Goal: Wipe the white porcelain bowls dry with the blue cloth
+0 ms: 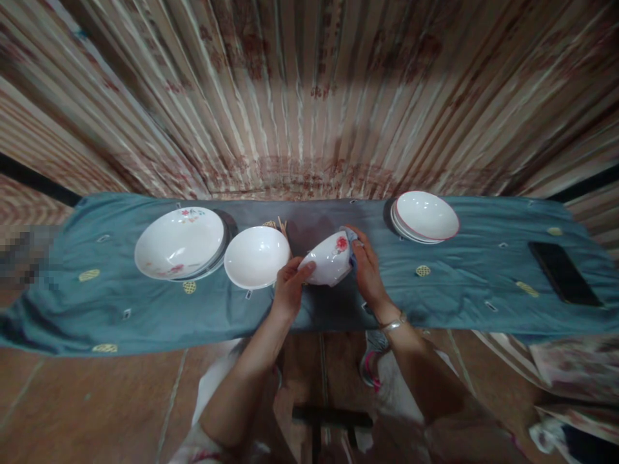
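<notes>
A white bowl (325, 263) with a red flower on its outside is held tilted on its side above the cloth-covered table. My left hand (290, 283) grips its left rim, thumb on the outer wall. On the other side my right hand (367, 267) is closed round a bluish cloth (349, 240) pressed against the bowl. Just left of my left hand stands a plain white bowl (257, 256). Farther left is a stack of large floral plates (180, 241), and at the right sits a stack of red-rimmed bowls (427, 214).
A teal patterned cloth (159, 322) covers the long narrow table. Chopsticks (282, 225) lie behind the plain bowl. A black phone (565, 273) rests at the right end. A pleated curtain (309, 96) hangs behind; tiled floor (120, 393) lies below.
</notes>
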`<state>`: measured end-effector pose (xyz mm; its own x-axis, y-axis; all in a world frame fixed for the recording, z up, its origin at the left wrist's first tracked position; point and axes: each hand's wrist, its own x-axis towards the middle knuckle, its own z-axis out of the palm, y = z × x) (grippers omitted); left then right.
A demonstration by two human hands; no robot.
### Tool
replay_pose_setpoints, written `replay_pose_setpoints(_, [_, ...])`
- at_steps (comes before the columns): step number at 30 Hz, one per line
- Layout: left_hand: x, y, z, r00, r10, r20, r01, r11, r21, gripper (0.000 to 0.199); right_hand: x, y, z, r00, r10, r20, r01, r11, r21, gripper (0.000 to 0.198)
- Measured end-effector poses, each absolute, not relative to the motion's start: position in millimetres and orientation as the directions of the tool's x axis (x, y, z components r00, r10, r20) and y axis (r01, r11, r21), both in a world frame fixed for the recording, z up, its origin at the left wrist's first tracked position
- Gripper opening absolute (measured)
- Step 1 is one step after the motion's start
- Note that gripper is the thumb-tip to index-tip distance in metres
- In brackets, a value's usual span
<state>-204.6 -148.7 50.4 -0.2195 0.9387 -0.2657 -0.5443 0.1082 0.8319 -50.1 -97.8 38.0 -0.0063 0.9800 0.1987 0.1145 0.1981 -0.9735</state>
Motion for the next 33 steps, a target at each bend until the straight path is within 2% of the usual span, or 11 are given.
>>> replay_pose_setpoints(4, [-198, -150, 49, -0.166, 0.948, -0.273, -0.575, 0.132, 0.807, 0.039, -46, -98, 44, 0.027, 0.978, 0.205, 0.093, 0.202, -0.975, 0.05])
replay_pose_setpoints(11, [-196, -151, 49, -0.122, 0.961, -0.248, -0.521, 0.15, 0.84, 0.041, -38, -97, 46, 0.01, 0.969, 0.247, 0.184, 0.241, -0.953, 0.046])
replay_pose_setpoints(15, [-201, -150, 50, -0.174, 0.972, -0.16, -0.442, 0.068, 0.895, 0.04, -39, -97, 44, 0.022, 0.963, 0.269, 0.198, 0.26, -0.945, 0.046])
replay_pose_setpoints(20, [-210, -151, 56, -0.226, 0.973, -0.038, -0.3, -0.032, 0.954, 0.038, -43, -101, 45, -0.034, 0.926, 0.375, 0.287, 0.369, -0.884, 0.045])
replay_pose_setpoints(25, [-214, -153, 61, -0.246, 0.968, -0.051, -0.26, -0.015, 0.965, 0.031, -47, -104, 44, -0.122, 0.873, 0.472, 0.362, 0.482, -0.798, 0.044])
replay_pose_setpoints(28, [-212, -153, 61, -0.262, 0.963, -0.065, -0.238, 0.0, 0.971, 0.028, -49, -104, 43, -0.115, 0.88, 0.461, 0.339, 0.47, -0.814, 0.045])
replay_pose_setpoints(33, [-210, -152, 57, -0.281, 0.957, -0.074, -0.206, 0.015, 0.978, 0.032, -52, -102, 35, -0.053, 0.93, 0.365, 0.254, 0.366, -0.896, 0.046])
